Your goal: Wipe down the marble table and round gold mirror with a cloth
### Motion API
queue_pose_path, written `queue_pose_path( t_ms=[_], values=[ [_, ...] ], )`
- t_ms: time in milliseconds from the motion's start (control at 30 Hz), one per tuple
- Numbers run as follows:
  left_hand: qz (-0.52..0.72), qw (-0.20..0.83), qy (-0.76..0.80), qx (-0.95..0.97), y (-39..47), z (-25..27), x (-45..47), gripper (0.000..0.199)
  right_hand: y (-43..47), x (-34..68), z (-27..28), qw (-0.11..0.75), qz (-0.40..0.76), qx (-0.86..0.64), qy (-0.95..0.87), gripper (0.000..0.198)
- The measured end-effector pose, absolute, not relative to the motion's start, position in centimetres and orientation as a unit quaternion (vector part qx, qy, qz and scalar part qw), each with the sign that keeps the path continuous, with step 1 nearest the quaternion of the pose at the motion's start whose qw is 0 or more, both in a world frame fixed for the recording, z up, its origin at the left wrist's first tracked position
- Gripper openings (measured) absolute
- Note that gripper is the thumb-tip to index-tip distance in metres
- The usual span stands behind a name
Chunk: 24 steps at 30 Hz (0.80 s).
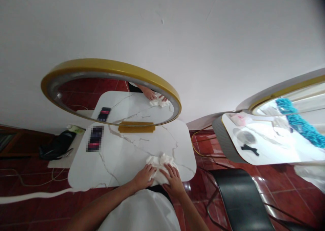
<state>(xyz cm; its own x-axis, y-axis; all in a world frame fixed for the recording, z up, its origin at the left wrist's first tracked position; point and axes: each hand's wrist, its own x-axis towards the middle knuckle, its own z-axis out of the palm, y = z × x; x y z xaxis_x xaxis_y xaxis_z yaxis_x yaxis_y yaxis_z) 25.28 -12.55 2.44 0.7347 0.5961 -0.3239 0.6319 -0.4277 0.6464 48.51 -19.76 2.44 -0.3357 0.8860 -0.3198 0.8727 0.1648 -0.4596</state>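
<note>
A crumpled white cloth (160, 166) lies bunched near the front right of a white marble-patterned table (137, 156). Its left side is gripped by my left hand (145, 176), with the fingers curled onto the folds. My right hand (174, 181) presses on the opposite side and grips it, fingers bent over the top. Part of the cloth is hidden under both hands. In the oval gold-rimmed mirror (114, 66) behind the table, both hands and the cloth are reflected.
A pixelated dark object (95, 138) lies at the table's left side. The mirror's gold base (137, 127) stands at the back. To the right are a black chair (242, 197) and another white table (264, 156) holding a black item (250, 149). A dark bag (57, 144) sits at left.
</note>
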Motion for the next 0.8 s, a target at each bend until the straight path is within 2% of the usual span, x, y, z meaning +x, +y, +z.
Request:
queue_pose_path(
  t_ms=[233, 600, 800],
  values=[
    [-0.02, 0.369, 0.372, 0.851, -9.8, 2.6, 28.4, 0.049, -16.7, 50.7, 2.8, 0.021, 0.254, -0.592, -0.764, 0.078],
    [0.052, 0.278, 0.453, 0.845, -0.2, 2.3, 34.0, 0.044, -4.8, 54.4, 3.2, 0.03, 0.189, -0.624, -0.758, 0.071],
    [0.082, 0.262, 0.464, 0.842, 4.0, 2.0, 36.1, 0.05, 0.2, 55.8, 3.0, 0.043, 0.156, -0.648, -0.744, 0.074]
  ],
)
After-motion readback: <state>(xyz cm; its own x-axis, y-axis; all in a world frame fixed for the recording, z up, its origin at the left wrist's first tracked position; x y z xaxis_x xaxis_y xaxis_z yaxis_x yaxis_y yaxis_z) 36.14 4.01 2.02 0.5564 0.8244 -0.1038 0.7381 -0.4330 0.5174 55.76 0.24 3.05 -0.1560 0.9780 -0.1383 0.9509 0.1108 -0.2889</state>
